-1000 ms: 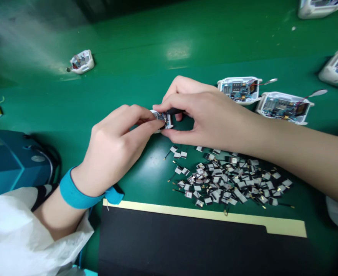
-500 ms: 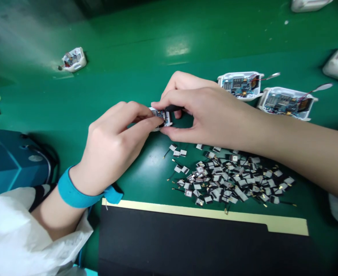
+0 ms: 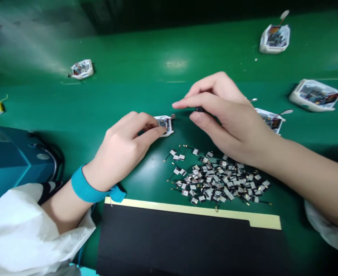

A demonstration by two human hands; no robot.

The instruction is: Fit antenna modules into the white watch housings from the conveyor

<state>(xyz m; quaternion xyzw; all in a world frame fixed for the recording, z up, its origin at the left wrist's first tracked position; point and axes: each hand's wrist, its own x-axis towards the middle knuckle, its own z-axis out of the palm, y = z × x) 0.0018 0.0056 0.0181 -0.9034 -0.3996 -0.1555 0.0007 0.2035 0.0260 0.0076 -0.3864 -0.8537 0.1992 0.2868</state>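
Note:
My left hand (image 3: 125,147), with a blue wrist strap (image 3: 88,188), pinches a small white device shell (image 3: 164,124) with an exposed circuit board, resting on the green mat (image 3: 145,88). My right hand (image 3: 229,119) hovers just to the right of it, fingers curled, with a small dark object (image 3: 200,109) pinched between thumb and fingers; I cannot make out what it is. A pile of several small antenna patches with thin wires (image 3: 215,178) lies below my right hand.
Other open white device shells sit on the mat: one far left (image 3: 82,69), one top right (image 3: 274,38), one at right (image 3: 314,95), one partly behind my right hand (image 3: 271,119). A black sheet with a yellow border (image 3: 186,237) lies near me. A blue box (image 3: 7,157) stands at left.
My right hand has drawn away to the right from the small shell, which it was touching together with the left. The view has shifted, so the other shells sit differently in frame.

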